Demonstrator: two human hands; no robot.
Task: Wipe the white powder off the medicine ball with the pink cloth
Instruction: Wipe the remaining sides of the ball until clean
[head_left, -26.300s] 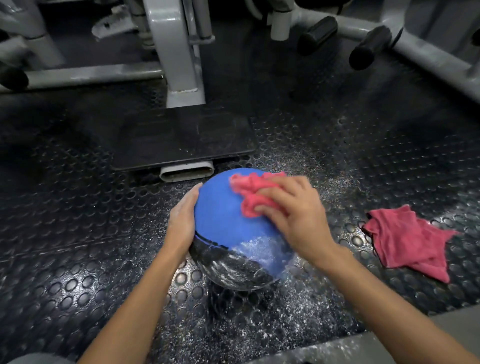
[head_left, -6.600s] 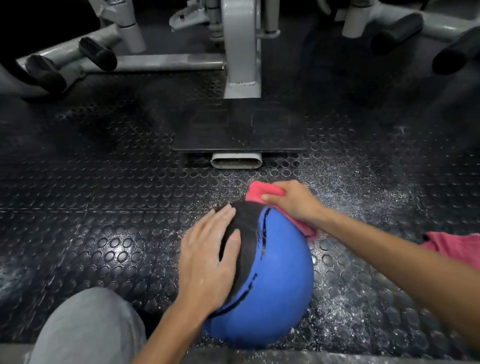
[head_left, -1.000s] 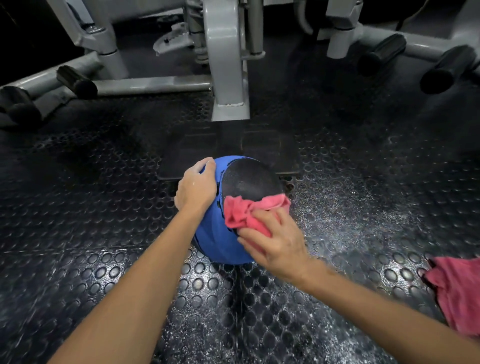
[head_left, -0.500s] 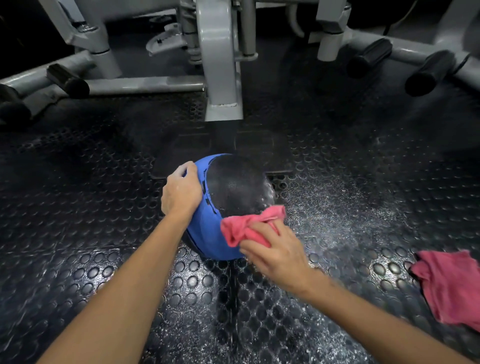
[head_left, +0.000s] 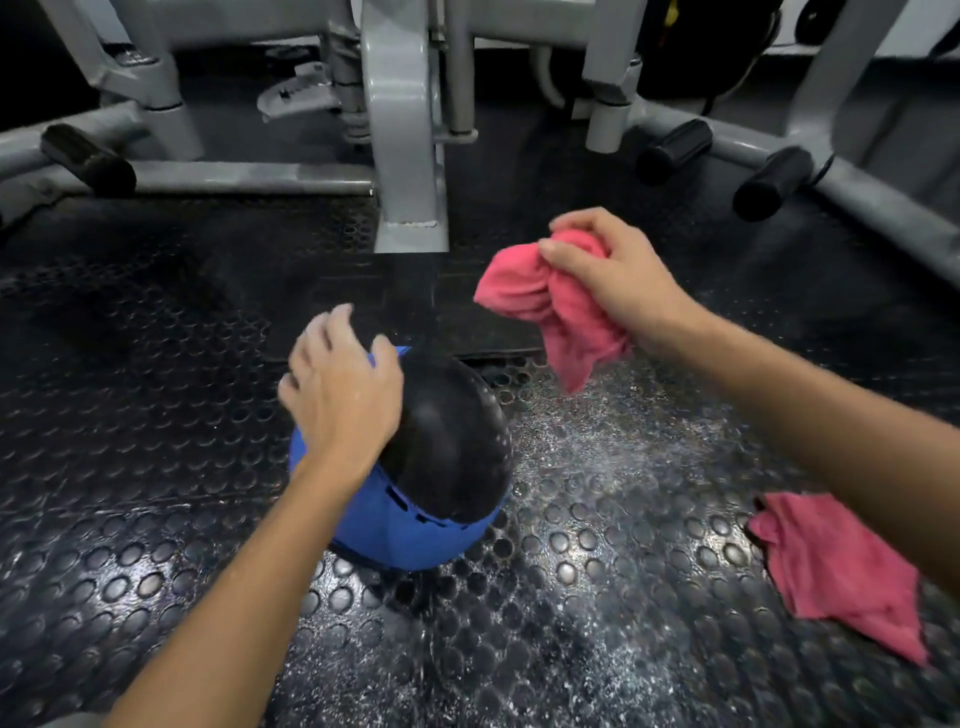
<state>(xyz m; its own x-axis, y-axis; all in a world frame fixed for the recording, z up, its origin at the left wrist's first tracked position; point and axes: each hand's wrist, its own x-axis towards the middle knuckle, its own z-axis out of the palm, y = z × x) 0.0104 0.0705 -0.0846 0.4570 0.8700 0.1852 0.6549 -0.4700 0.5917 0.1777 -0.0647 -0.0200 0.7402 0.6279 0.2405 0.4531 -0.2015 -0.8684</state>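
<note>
On medicine ball (head_left: 441, 467), left hand (head_left: 340, 395) rests, fingers (head_left: 332, 325) seemingly spread; right hand (head_left: 618, 280) clutches pink cloth (head_left: 524, 291) aloft

Bare forearms (head_left: 249, 597), bare hands (head_left: 337, 395)

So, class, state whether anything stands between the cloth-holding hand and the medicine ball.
Nothing visible does. The right hand grips the pink cloth in the air, beyond and right of the medicine ball. The left hand rests on the ball's left side, away from that path.
</note>
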